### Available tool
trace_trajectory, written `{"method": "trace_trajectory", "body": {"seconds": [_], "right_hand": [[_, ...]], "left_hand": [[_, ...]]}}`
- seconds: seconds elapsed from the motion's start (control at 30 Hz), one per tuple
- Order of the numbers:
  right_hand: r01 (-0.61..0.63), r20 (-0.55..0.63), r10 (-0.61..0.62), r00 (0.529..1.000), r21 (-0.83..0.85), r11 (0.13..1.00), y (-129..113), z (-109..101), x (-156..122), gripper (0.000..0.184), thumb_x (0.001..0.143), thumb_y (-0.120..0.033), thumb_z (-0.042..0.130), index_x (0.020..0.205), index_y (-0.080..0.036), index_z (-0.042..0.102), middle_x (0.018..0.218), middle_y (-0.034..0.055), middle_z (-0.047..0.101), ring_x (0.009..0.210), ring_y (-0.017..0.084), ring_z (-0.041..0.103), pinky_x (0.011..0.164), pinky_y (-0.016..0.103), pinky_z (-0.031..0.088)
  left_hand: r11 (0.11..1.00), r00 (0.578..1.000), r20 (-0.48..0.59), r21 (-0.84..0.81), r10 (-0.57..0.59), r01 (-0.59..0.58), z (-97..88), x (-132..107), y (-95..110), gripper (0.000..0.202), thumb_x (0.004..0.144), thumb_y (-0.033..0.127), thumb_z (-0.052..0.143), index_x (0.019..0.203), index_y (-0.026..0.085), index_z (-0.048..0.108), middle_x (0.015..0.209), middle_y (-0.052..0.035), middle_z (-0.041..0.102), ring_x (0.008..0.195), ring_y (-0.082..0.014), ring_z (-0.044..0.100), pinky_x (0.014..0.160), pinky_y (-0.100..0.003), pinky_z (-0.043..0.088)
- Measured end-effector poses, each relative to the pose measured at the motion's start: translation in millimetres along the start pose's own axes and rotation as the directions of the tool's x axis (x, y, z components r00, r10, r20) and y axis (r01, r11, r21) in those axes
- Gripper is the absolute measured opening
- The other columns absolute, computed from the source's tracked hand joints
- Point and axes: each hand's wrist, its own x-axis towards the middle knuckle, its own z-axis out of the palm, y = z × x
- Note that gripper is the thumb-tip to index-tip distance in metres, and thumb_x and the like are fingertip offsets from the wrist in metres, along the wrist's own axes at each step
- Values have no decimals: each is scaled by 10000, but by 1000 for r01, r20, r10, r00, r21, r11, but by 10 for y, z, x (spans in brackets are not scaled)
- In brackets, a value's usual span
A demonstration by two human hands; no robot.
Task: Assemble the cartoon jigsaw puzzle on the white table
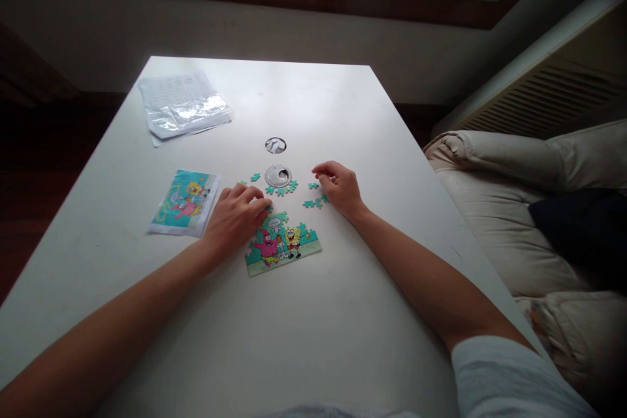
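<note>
A small, partly assembled cartoon jigsaw puzzle (283, 245) lies on the white table (304, 326). My left hand (235, 215) rests flat at the puzzle's upper left corner, its fingers stretched toward the top edge. My right hand (340, 188) is curled over several loose teal puzzle pieces (313, 202), thumb and fingertips pinched together; what they hold is too small to make out. More loose pieces (281, 191) lie below a round metal tin (277, 176).
A picture card (185, 202) showing the same cartoon lies left of my left hand. A clear plastic bag on paper (182, 108) sits at the far left. A small round lid (275, 144) lies beyond the tin. A cushioned sofa (529, 209) borders the table's right side.
</note>
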Motion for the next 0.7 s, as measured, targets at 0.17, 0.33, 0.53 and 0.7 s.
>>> {"method": "trace_trajectory", "body": {"seconds": [0.17, 0.33, 0.53, 0.7], "right_hand": [[-3, -3, 3, 1000, -5, 1000, -1, 2, 1, 229, 850, -184, 528, 937, -209, 738, 899, 32, 727, 822, 180, 644, 741, 301, 501], [5, -3, -5, 1000, 2, 1000, -4, 2, 3, 225, 848, -183, 533, 933, -211, 739, 894, 32, 728, 820, 181, 644, 751, 308, 505], [-4, 3, 4, 1000, -4, 1000, -1, 5, 1, 234, 852, -191, 527, 944, -212, 741, 902, 34, 729, 825, 182, 645, 740, 307, 504], [1, 3, -1, 1000, -9, 1000, 1, 5, 1, 235, 850, -184, 526, 939, -215, 741, 904, 31, 730, 821, 180, 645, 740, 306, 503]], "left_hand": [[990, 995, 51, 106, 84, -89, -51, 26, 13, 179, 989, 251, 519, 1101, 256, 659, 1110, -89, 655, 1033, -283, 538, 827, -429, 402], [984, 988, 98, 118, 122, -134, -101, 60, -15, 158, 953, 225, 540, 1078, 239, 636, 1109, -98, 624, 1015, -278, 534, 823, -414, 421], [991, 985, 116, 25, 129, -133, -100, 88, -77, 98, 877, 267, 603, 961, 216, 599, 1046, -92, 606, 954, -265, 542, 808, -402, 448], [988, 995, 65, -136, 76, -66, -51, 83, -102, 69, 859, 212, 586, 913, 218, 543, 950, -52, 618, 909, -238, 558, 819, -379, 448]]}}
